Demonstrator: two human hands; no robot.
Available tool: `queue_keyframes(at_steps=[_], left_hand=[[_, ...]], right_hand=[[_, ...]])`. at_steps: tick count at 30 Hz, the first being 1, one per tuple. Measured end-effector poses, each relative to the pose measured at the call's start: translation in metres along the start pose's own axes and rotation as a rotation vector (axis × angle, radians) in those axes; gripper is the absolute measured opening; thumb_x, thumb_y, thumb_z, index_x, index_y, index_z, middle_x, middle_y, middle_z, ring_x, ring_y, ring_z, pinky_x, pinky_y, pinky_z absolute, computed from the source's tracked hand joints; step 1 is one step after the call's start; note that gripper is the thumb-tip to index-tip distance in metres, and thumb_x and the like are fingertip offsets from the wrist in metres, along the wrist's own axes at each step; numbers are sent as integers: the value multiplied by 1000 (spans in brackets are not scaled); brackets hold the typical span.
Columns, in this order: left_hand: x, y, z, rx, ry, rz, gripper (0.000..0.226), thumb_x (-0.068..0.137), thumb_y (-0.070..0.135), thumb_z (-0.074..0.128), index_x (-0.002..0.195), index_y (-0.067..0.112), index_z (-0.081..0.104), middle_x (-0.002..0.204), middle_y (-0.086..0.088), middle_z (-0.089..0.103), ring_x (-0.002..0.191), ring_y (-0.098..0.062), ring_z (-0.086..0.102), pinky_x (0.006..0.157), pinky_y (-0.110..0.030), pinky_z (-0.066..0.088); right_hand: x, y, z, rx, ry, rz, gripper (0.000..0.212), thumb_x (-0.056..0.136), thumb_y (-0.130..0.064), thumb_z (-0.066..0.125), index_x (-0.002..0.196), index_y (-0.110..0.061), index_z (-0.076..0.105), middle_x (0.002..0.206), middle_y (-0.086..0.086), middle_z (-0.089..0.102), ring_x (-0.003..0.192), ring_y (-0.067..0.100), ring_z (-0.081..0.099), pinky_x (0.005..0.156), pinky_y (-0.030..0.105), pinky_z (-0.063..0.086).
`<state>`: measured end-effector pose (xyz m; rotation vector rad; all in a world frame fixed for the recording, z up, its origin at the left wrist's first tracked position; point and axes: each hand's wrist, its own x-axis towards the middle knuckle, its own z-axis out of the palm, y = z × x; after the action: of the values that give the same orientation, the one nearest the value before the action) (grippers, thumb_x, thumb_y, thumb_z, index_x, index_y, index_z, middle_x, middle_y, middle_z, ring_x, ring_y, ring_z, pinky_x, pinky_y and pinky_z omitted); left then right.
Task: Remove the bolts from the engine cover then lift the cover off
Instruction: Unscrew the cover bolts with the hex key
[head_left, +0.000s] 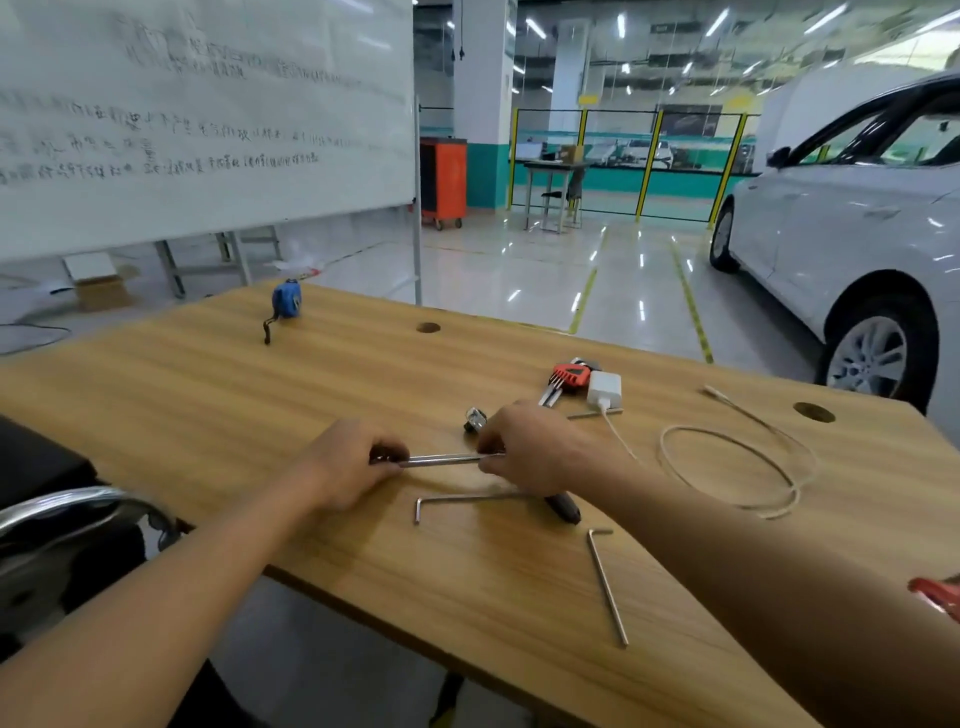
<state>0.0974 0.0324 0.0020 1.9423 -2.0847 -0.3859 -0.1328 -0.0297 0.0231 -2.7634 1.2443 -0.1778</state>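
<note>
**Both hands on a steel rod over the table**

A whiteboard (208, 119) with blurred writing fills the upper left. A white car (841, 234) stands on the glossy floor at right, and an orange cart (442, 179) sits far back by a pillar. A wooden table (260, 395) spans the foreground, with a round hole (428, 327) near its far edge. The chrome arm of a chair (67, 501) shows at lower left.

Both bare forearms reach in from below. The left hand (348, 462) has its fingers curled round the left end of a thin steel rod (441, 458). The right hand (535, 447) pinches the rod's right end between thumb and fingertips. The rod lies level between the two hands, just above the tabletop. Where the engine cover and its bolts are cannot be told from this view.

A white cable (727, 428) lies in a loose loop to the right of the right hand and runs to a white charger (605, 389). Touching the charger's left side is a red key set (571, 374). A long hex key (608, 587) lies near the table's near edge. A second key (467, 499) lies just below the hands, its far end hidden under the right hand. A black handle (563, 506) pokes out under that wrist. A blue tape (287, 299) stands well apart at the far left. A small metal socket (475, 418) sits just beyond the right hand's fingers.
</note>
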Motion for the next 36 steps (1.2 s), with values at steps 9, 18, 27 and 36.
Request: queue_keyframes(at_steps=[9,18,27,36], left_hand=[[-3,-10,3,4,60,-50,38,94,24,64,132,23,61,127,2,63,115,-13,57,97,-27,45],[-75,-41,-50,-39,135,-75,38,91,25,67,129,25,59,106,17,61,96,2,58,85,-16,46],[-238,-65,-155,-337,371,-164,23,97,18,61,119,20,67,98,-1,76,88,-17,72,90,-40,57],[-457,-69,-256,-315,796,-283,28,84,32,63,105,16,73,82,-9,76,77,-22,74,69,-26,60]], right_hand=[[12,-25,-5,-210,-147,-80,30,92,-31,59,121,-27,65,115,3,61,104,25,58,85,39,52],[20,-67,1,-387,-367,-215,34,85,-18,64,56,-19,46,66,1,47,81,27,58,61,31,43],[50,-261,-61,290,-13,-538,7,69,-27,75,75,-26,72,67,-13,67,64,-1,62,57,25,47],[14,-504,-87,805,-87,-1115,14,73,-2,65,68,7,56,57,4,45,54,11,38,53,27,32]])
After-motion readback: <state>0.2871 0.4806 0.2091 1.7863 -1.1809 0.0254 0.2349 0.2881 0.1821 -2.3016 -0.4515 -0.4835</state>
